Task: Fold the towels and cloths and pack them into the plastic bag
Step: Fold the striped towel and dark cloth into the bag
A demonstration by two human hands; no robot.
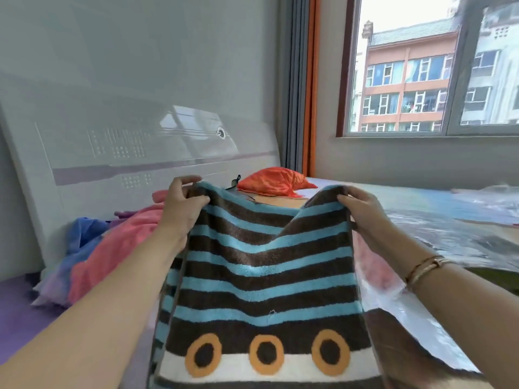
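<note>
A brown and light-blue striped towel with orange rings near its lower edge hangs in front of me over the bed. My left hand pinches its top left corner and my right hand pinches its top right corner, so the top edge sags between them. A clear plastic bag lies flat on the bed to the right, partly behind the towel. A pile of cloths lies at the left: a pink towel on top of a blue cloth.
An orange cloth bundle sits at the head of the bed near the curtain. The white headboard stands behind the pile. A window is at the right. Purple bedding shows at the lower left.
</note>
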